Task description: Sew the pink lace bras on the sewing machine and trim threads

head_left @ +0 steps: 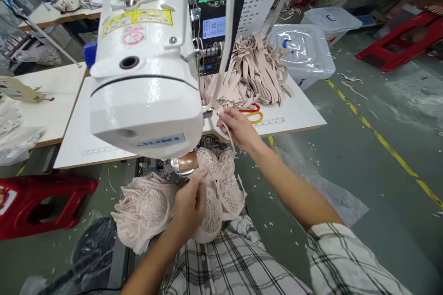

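Lace bra [212,212] lies in front of you, between the near edge of the counter [297,111] and your checked shirt [214,267], just right of a heap of similar lace pieces [148,209]. Your left hand [191,200] appears to pinch its fabric; your right hand [237,126], higher up beside the white sewing machine [145,106], is closed on a narrow beige strap [228,132]. To handle this well, keep the strap flat and untwisted, and hold the lace lightly so that it doesn't stretch or pucker. Steady the bra with your left hand, since its loose folds could snag on the heap. Mind the scissors [256,116] just beside your right hand and the bundle of straps [258,71] behind them; a trailing end could catch there. Whether the strap joins the bra, you cannot tell from this view.
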The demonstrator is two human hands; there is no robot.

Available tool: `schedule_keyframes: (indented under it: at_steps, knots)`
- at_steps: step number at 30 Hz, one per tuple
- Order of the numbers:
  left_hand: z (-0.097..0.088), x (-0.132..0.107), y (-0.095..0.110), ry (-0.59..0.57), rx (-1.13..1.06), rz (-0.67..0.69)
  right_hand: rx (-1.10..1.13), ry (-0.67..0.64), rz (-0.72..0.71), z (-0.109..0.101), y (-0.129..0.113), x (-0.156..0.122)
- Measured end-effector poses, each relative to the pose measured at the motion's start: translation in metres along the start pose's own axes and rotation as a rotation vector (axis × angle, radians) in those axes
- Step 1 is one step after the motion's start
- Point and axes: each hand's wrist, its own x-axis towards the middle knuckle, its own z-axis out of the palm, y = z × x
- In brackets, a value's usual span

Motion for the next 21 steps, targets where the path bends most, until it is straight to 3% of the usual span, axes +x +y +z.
schedule_keyframes:
  at_steps: [3,5,7,10,13,15,17,19,21]
  knots:
    - [-0.012,0.004,0.009,0.004,-0.067,-0.017,0.196,-0.146,0.159,0.016,0.005,-0.054]
    - [-0.016,0.005,0.015,-0.064,-0.155,-0.060,0.348,-0.215,0.257,0.030,0.007,-0.087]
    - [-0.016,0.004,0.020,-0.172,-0.209,-0.069,0.407,-0.186,0.276,0.041,0.009,-0.112]
    - [-0.012,0.003,0.030,-0.261,-0.209,-0.089,0.381,-0.176,0.285,0.046,0.009,-0.132]
    - [-0.013,0.006,0.038,-0.293,-0.204,-0.027,0.277,-0.211,0.301,0.036,0.008,-0.126]
    - [-0.020,0.010,0.037,-0.222,-0.102,0.113,0.234,-0.095,0.255,0.029,0.005,-0.112]
    - [-0.030,0.015,0.031,-0.074,0.119,0.241,0.234,0.014,0.202,0.025,0.000,-0.095]
    - [-0.040,0.018,0.022,0.102,0.381,0.271,0.219,-0.013,0.171,0.027,-0.006,-0.078]
    - [-0.048,0.020,0.015,0.218,0.580,0.218,0.156,-0.117,0.142,0.032,-0.012,-0.063]
